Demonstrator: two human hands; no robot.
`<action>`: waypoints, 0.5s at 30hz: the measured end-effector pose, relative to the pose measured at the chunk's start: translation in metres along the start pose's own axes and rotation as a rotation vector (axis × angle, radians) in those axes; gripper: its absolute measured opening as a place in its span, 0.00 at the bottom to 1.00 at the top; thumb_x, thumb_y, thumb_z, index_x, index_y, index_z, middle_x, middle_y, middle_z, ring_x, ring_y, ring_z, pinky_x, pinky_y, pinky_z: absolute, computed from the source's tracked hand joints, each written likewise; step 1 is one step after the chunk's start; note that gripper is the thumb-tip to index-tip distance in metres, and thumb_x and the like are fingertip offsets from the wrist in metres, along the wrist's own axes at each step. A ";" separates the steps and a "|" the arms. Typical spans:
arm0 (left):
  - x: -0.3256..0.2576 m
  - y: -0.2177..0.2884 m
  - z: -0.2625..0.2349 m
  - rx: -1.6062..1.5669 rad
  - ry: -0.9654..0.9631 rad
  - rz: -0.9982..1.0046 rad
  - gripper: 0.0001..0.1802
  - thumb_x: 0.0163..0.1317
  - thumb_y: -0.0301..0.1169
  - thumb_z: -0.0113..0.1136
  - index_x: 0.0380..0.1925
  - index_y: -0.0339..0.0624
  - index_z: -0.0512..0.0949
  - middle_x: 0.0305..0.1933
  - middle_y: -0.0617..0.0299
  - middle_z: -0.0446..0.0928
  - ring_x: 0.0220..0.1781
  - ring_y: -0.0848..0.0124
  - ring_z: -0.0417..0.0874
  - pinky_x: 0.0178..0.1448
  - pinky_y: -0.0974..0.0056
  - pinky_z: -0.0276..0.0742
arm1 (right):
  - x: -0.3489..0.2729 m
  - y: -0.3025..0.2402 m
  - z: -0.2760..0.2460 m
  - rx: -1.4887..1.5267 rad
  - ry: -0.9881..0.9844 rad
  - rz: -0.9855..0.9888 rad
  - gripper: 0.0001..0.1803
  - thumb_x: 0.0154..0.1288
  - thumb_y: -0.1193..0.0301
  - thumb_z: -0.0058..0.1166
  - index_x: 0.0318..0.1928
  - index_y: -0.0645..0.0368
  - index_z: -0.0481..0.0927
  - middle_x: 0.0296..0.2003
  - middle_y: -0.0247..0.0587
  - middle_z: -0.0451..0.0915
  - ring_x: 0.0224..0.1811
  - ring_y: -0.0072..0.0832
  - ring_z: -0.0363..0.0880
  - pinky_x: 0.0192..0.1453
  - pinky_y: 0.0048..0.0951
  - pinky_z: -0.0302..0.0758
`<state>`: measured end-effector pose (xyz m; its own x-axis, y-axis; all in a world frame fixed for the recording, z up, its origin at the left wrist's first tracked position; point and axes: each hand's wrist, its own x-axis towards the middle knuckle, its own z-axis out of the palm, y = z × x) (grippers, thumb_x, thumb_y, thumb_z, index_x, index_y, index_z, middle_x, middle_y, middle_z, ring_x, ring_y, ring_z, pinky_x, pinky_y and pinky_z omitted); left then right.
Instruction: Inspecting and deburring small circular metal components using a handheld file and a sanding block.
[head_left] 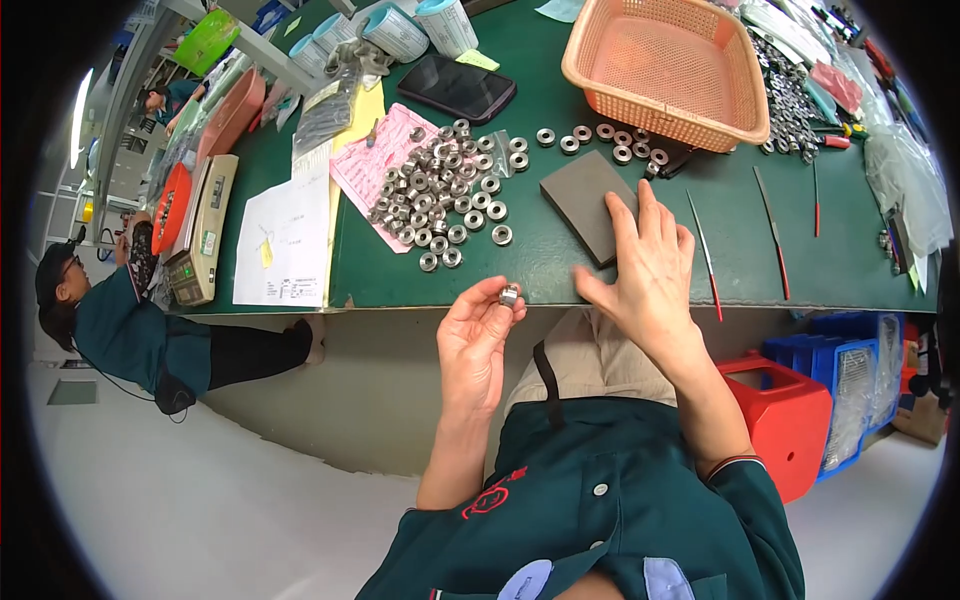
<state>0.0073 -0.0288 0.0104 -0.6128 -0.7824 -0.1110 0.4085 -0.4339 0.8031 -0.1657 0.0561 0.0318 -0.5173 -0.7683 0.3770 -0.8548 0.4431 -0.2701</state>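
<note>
Just in front of the bench edge, my left hand (pixel 472 345) pinches a small shiny metal ring (pixel 509 296) between thumb and fingertips. My right hand (pixel 648 268) lies over the right side of a flat grey-brown block (pixel 578 205), with fingers stretched out and apart; whether it touches the block I cannot tell. A heap of similar metal rings (pixel 425 190) sits left of the block, partly on a pink paper (pixel 358 165). More rings (pixel 570 145) stand in a loose row behind the block.
An orange plastic basket (pixel 665 125) stands at the back of the green bench (pixel 530 90). Three thin files (pixel 770 225) with red handles lie to the right. A phone (pixel 458 88), papers (pixel 283 240) and a scale (pixel 205 230) are leftward. Another person (pixel 130 320) works at far left.
</note>
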 end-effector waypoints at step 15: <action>-0.027 0.003 -0.018 0.020 -0.032 0.141 0.14 0.60 0.21 0.58 0.47 0.34 0.76 0.49 0.56 0.77 0.51 0.67 0.78 0.55 0.62 0.75 | -0.025 -0.038 -0.008 0.647 0.233 -0.262 0.34 0.38 0.67 0.67 0.53 0.53 0.76 0.51 0.59 0.69 0.46 0.48 0.70 0.47 0.43 0.67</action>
<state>0.0370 -0.0167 0.0051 -0.5715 -0.8203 0.0217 0.4783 -0.3116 0.8210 -0.1206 0.0621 0.0395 -0.3563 -0.6615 0.6598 -0.7940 -0.1579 -0.5870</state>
